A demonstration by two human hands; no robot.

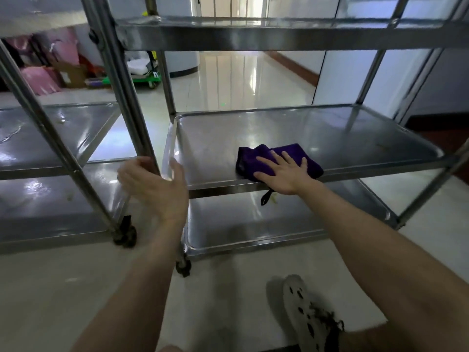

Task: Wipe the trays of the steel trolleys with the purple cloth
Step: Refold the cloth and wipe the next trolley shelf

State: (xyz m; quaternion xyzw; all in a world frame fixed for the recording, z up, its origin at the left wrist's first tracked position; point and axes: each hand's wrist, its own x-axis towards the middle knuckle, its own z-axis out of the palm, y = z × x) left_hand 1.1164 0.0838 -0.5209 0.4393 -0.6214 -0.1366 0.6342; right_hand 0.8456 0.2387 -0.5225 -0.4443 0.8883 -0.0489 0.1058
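Observation:
The purple cloth (291,154) lies folded on the middle tray (342,133) of the right steel trolley, at the tray's near edge. My right hand (281,174) presses flat on the cloth with fingers spread; a dark loop of the cloth hangs below the rim. My left hand (154,184) curls around the near left upright post (142,128) of that trolley at tray height. Below is the bottom tray (253,224), above the top tray (279,34). A second steel trolley (50,133) stands at the left, its trays smeared.
Both trolleys stand on castors (125,235) on a glossy tiled floor. My shoe (304,316) is at the bottom right. Pink bags and cardboard boxes (58,72) are piled at the back left, beside a green cart (147,77). A corridor runs behind the trolleys.

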